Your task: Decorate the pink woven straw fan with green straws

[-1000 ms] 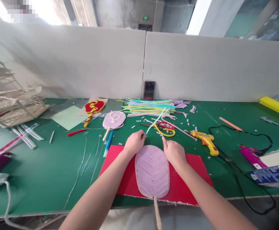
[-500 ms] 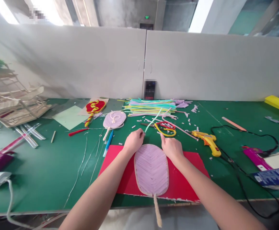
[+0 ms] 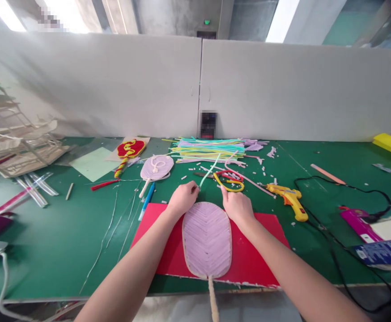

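My left hand (image 3: 183, 197) is closed, with a mint-green pipe cleaner (image 3: 210, 171) pinched at its fingertips and sticking up to the right. My right hand (image 3: 237, 204) is also closed, its thumb and finger on a bent yellow pipe cleaner (image 3: 233, 189). Between my wrists lies a lilac fan-shaped piece (image 3: 207, 241) with a cream border and diagonal ribs. Its cream handle (image 3: 213, 297) hangs past the table's front edge. Under the fan is a red board (image 3: 259, 250). Red-handled scissors (image 3: 228, 173) lie just beyond my hands, partly covered by the yellow strand.
Bundled pipe cleaners (image 3: 212, 150) lie at the back among scraps. A yellow glue gun (image 3: 291, 199) with a black cord is on the right. Leftward are a small lilac fan (image 3: 157, 167), a red-and-yellow fan (image 3: 131, 149), a blue pen (image 3: 147, 200) and loose wires (image 3: 103, 246).
The view has shifted slightly, so most things sit a little further left. The mint-green pipe cleaner leans a bit more upright. Both hands keep their grip.
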Available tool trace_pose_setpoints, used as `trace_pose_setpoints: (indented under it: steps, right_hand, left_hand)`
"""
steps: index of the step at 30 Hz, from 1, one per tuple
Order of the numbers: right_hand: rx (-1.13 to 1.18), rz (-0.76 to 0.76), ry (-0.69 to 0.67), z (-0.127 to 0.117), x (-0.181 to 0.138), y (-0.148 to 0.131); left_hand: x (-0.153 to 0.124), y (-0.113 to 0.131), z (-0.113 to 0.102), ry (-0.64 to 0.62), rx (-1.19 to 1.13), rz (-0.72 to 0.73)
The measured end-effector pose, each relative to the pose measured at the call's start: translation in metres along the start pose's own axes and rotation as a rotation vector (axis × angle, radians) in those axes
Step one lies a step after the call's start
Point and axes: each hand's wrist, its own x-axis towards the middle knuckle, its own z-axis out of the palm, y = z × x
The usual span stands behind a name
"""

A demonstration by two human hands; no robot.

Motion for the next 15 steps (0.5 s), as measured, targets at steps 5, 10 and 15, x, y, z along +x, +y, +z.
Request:
trace_pose_setpoints:
  steps: [5, 10, 15]
  right_hand:
    - [0.007, -0.027, 0.002, -0.001, -0.001, 0.001]
    - [-0.024, -0.043, 0.0, -0.006, -0.003, 0.01]
    - [-0.051, -0.05, -0.058, -0.006, -0.01, 0.021]
  left_hand:
    - [-0.003, 0.005, 0.004, -0.08, 0.131, 0.053]
    - [-0.004, 0.007, 0.008, -0.118, 0.228, 0.031]
    - [-0.005, 0.006, 0.007, -0.137, 0.242, 0.03]
